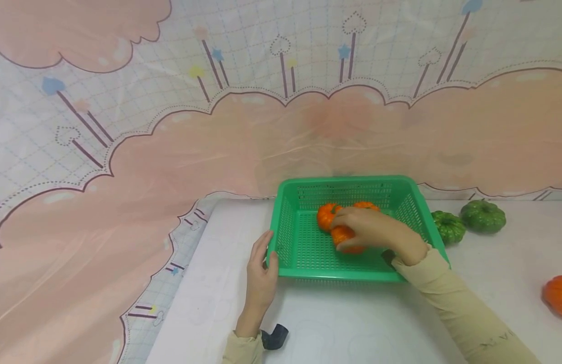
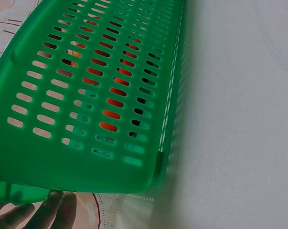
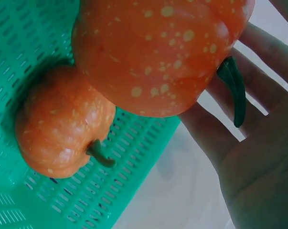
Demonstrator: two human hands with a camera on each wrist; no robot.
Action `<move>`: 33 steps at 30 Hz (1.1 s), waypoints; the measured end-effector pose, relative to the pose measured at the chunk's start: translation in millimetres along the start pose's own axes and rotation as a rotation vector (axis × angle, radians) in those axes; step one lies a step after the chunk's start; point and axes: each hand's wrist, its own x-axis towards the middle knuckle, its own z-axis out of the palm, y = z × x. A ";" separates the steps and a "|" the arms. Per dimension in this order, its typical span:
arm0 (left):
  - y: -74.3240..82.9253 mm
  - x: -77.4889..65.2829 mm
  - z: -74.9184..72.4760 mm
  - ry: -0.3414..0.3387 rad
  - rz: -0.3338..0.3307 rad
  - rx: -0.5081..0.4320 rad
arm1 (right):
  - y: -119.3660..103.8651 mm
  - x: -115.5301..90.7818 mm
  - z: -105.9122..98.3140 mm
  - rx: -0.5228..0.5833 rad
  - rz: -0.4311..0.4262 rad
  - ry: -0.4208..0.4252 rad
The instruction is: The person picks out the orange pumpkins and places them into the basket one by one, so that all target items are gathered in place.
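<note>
In the head view, the right hand (image 1: 372, 228) curls its fingers round an orange pumpkin (image 1: 341, 235) inside a green basket (image 1: 340, 275); the left hand (image 1: 261, 275), fingers nearly straight, touches the rim. In the left wrist view, orange shows through the slots. In the right wrist view, the pumpkin is glossy, pale-speckled, with a curved dark-green stem (image 3: 235, 90).

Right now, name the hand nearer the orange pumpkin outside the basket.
Right. The right hand is over the basket, left of that pumpkin; the left hand, at the basket's left rim, is farther left.
</note>
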 end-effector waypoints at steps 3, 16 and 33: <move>0.5 0.2 -0.3 0.003 0.008 -0.002 | -1.1 1.8 0.5 0.003 -0.010 -0.004; 0.9 0.5 0.2 0.006 0.003 0.007 | -1.6 8.0 3.6 0.011 -0.054 -0.039; 1.4 -0.1 0.9 0.007 0.000 0.000 | 1.1 9.1 9.2 0.046 -0.034 -0.084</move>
